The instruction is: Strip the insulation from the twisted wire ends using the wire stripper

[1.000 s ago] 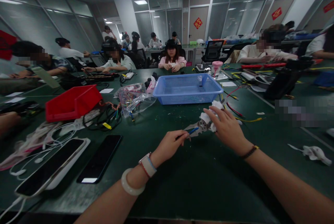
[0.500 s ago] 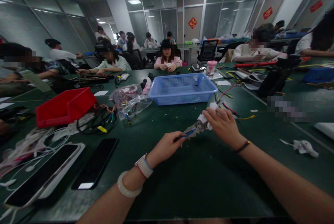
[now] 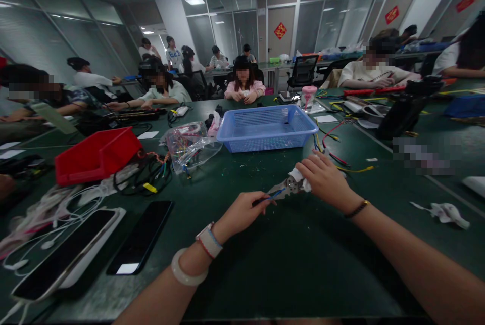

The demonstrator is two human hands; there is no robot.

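Observation:
In my right hand (image 3: 326, 181) are wire strippers (image 3: 291, 185), the fingers wrapped round handles that look padded with white tissue (image 3: 296, 174). The metal jaws point left and down, toward my left hand (image 3: 242, 214). That hand pinches a thin blue wire (image 3: 276, 193) between thumb and fingertips, and the wire runs along the jaws. Whether the blades bite into it I cannot tell. Both hands are just above the green table (image 3: 280, 264), in front of the blue plastic basket (image 3: 267, 140).
A red bin (image 3: 98, 155), a clear bag of wires (image 3: 189, 145) and a black phone (image 3: 142, 236) lie to the left. Colored wires (image 3: 333, 155) spread beyond my right hand. A crumpled tissue (image 3: 447, 214) is at the right. Several people sit around the tables.
My right hand has closed further round the strippers' handles, which were spread wider. The left hand keeps its pinch on the blue wire in nearly the same place.

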